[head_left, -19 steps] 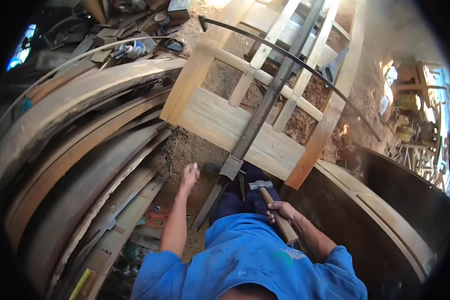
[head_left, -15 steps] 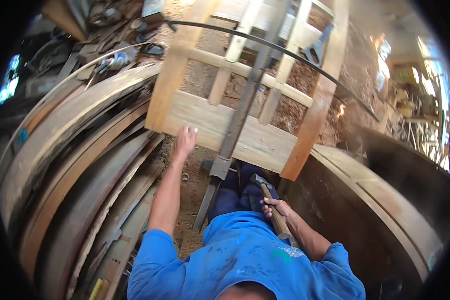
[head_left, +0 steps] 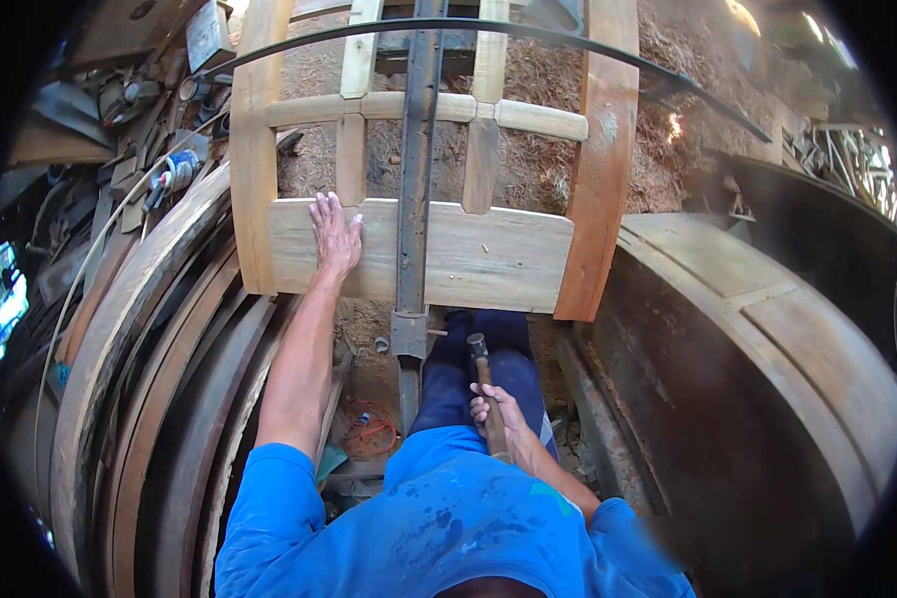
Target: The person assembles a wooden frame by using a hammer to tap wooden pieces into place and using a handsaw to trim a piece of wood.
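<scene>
My left hand lies flat with its fingers stretched out on the pale bottom panel of a wooden door-like frame. Near my lap, my right hand is closed around the wooden handle of a hammer, whose head points away from me. Lengthwise over the frame runs a long metal bar clamp, its near jaw just past the panel's near edge. Inside the frame, slim pale slats cross a horizontal rail.
Curved wooden boards stand stacked at my left. A large curved panelled wooden piece is on my right. One dark thin bar crosses above the frame's far part. An orange cord lies on the floor, and wood shavings cover the ground beyond.
The view has turned, so the frame now appears straighter and farther left. My left hand has come from the panel's left end to lie further onto it. The hammer stays in my right hand.
</scene>
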A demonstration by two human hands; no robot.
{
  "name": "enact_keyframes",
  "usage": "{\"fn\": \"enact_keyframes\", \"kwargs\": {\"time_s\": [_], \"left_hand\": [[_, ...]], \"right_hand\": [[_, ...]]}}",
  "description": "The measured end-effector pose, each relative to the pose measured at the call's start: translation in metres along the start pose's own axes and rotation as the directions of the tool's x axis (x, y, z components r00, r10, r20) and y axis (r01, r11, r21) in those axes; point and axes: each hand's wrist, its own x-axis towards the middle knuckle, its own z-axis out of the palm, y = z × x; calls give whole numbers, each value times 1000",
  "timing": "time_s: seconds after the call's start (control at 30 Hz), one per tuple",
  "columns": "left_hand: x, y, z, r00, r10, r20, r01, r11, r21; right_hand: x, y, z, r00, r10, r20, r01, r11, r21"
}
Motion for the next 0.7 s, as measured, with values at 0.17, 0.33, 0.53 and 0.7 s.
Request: {"fn": "enact_keyframes", "kwargs": {"time_s": [0.17,0.33,0.53,0.7], "left_hand": [[7,1,1,999,2,35,-2,1000,-9],[8,-19,1,992,119,-51,-118,993,9],[5,-3,0,998,-28,61,29,999,-15],[6,-15,-3,999,15,40,-15,1000,3]], "right_hand": [[38,10,-17,979,-192,62,195,980,-46],[31,-29,68,918,100,383,-288,832,474],[42,3,34,980,-66,189,65,998,12],[52,19,2,997,-57,57,55,998,29]]}}
